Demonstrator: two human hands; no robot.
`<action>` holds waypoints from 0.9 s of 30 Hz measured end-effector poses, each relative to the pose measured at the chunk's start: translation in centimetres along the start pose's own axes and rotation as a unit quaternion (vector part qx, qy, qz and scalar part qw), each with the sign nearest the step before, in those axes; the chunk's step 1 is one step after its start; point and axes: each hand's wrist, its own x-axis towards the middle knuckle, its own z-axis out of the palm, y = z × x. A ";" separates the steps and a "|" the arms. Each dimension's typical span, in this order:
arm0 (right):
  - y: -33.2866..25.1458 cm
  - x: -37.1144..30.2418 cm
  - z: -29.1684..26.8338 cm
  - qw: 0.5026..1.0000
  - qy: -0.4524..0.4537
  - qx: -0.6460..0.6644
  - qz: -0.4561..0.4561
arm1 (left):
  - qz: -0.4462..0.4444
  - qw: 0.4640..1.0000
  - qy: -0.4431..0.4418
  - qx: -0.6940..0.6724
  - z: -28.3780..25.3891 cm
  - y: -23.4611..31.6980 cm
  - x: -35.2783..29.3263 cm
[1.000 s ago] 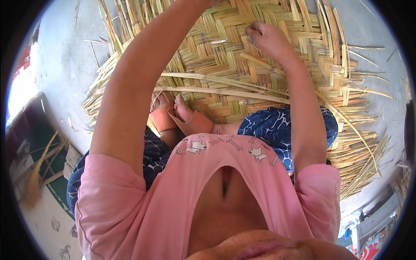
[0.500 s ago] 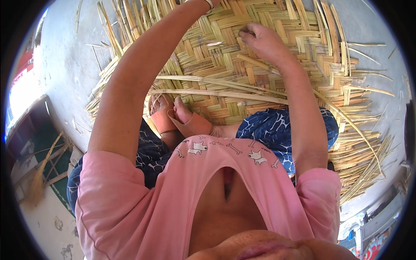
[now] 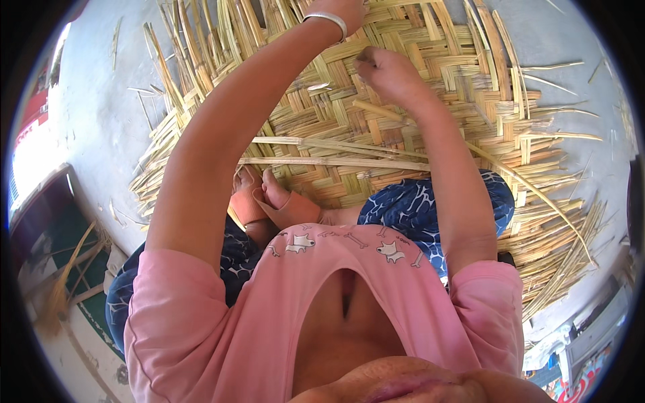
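A half-woven mat of flat, yellow-green split strips lies on the floor before me, its loose ends sticking out on several sides. At the top edge of the view, my left hand, with a silver bangle at the wrist, is over the far part of the weave; its fingers are partly cut off by the frame. My right hand is just nearer and to the right, low over the mat, with fingers curled together. Whatever they may pinch is hidden. Two long strips lie loosely across the near part.
My sandalled feet rest at the mat's near edge, beside my knee in blue patterned cloth. A long bent strip curves off to the right. On the left are a straw broom and a frame-like piece of furniture.
The view has shifted slightly, so the mat appears lower and further left. More of my left hand shows, a little further right over the weave. My right hand stays near the same spot.
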 end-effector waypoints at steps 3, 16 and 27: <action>0.5 -0.3 -1.0 1.000 0.010 0.011 0.013 | -0.056 0.989 -0.060 -0.123 -3.2 1.6 1.8; 5.1 11.8 -10.5 0.973 0.206 -0.050 0.097 | -0.124 0.968 -0.007 -0.217 -5.5 1.6 0.1; 5.8 19.4 -11.1 0.982 0.110 0.050 0.146 | -0.226 0.947 0.039 -0.225 -5.9 3.0 -0.4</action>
